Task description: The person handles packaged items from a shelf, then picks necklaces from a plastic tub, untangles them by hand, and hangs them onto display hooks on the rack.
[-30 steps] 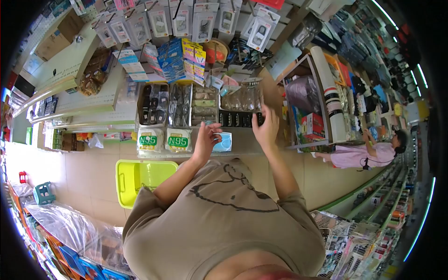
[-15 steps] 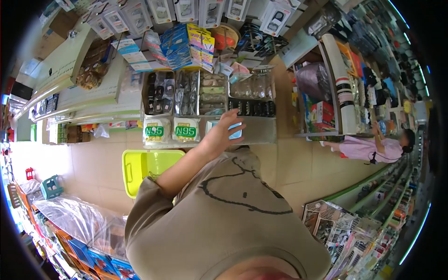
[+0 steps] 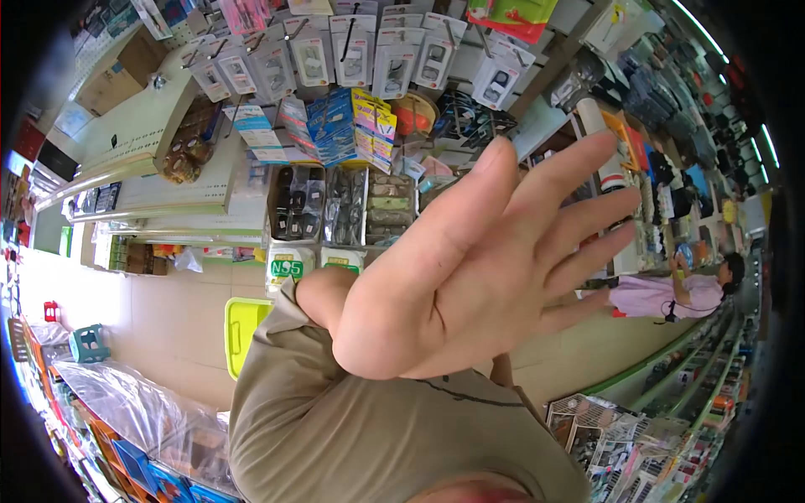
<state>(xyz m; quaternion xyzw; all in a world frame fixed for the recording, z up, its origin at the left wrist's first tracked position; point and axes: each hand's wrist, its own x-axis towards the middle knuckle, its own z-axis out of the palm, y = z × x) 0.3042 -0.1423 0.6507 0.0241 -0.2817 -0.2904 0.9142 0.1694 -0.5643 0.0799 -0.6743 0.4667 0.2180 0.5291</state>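
Note:
My left hand (image 3: 495, 260) is raised close to the camera, palm facing me, fingers spread and pointing right. It holds nothing and looks large in front of the shelf. Behind it, open boxes of small plastic-wrapped goods stand on the shelf, one with black packets (image 3: 297, 204), another with pale green and brown ones (image 3: 390, 204). Below these boxes are two white N95 packs (image 3: 287, 268), the right one partly covered by my wrist. A bit of my right arm (image 3: 502, 370) shows under the left palm; my right hand is out of sight.
Blister packs (image 3: 312, 65) hang on hooks above blue and yellow packets (image 3: 331, 126). A lime-green bin (image 3: 237, 339) stands on the floor at left. A person in pink (image 3: 671, 293) stands in the right aisle. Wire baskets (image 3: 579, 423) sit at lower right.
My left hand has come up from the shelf front toward the camera and turned its palm to me. The view has tilted up, so the shelf goods sit lower.

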